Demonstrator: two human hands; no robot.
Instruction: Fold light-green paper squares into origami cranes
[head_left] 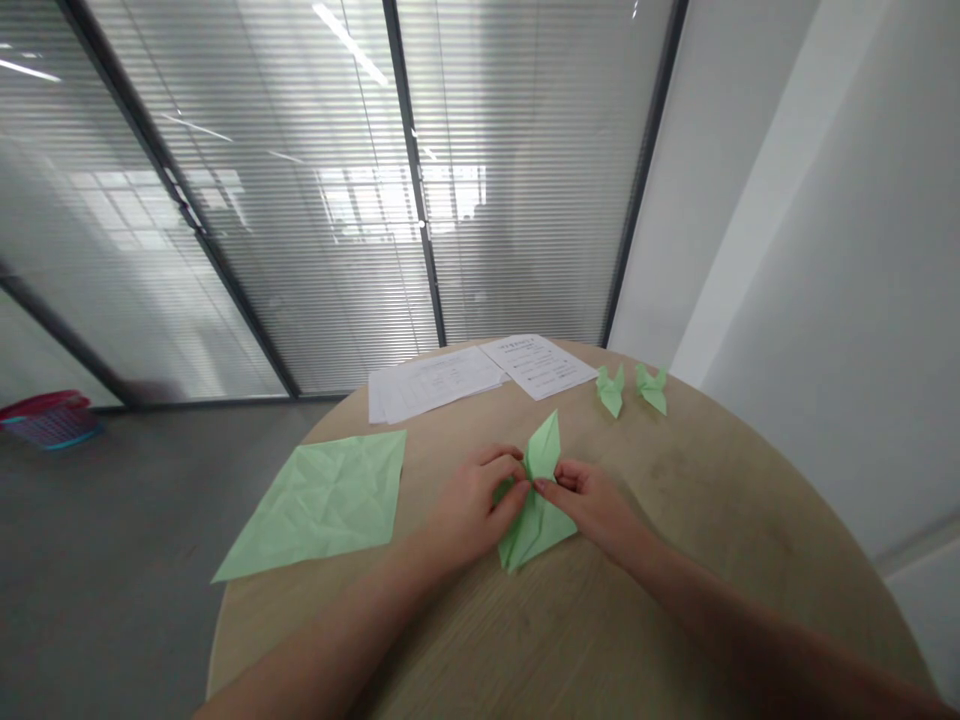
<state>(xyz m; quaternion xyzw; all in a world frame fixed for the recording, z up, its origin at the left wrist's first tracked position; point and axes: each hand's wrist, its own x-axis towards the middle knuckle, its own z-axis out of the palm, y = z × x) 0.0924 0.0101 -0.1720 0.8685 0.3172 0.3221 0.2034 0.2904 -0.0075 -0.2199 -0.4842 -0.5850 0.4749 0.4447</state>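
Note:
A partly folded piece of light green paper (536,525) lies near the middle of the round wooden table, one pointed end aimed away from me and a wider end toward me. My left hand (487,500) pinches it at its narrow middle from the left. From the right, my right hand (589,500) grips the same spot, its thumb pressed on the paper close to my left fingertips. The exact fold between the fingers is partly hidden. To the left lies a creased, opened-out green sheet (337,495), its corner reaching past the table edge.
Printed white sheets (442,383) and another printed page (536,363) lie at the table's far edge. Two small folded green paper figures (611,390) sit at the back right. A red and blue basket (52,418) stands on the floor at left. Glass panels with blinds rise behind the table (712,560).

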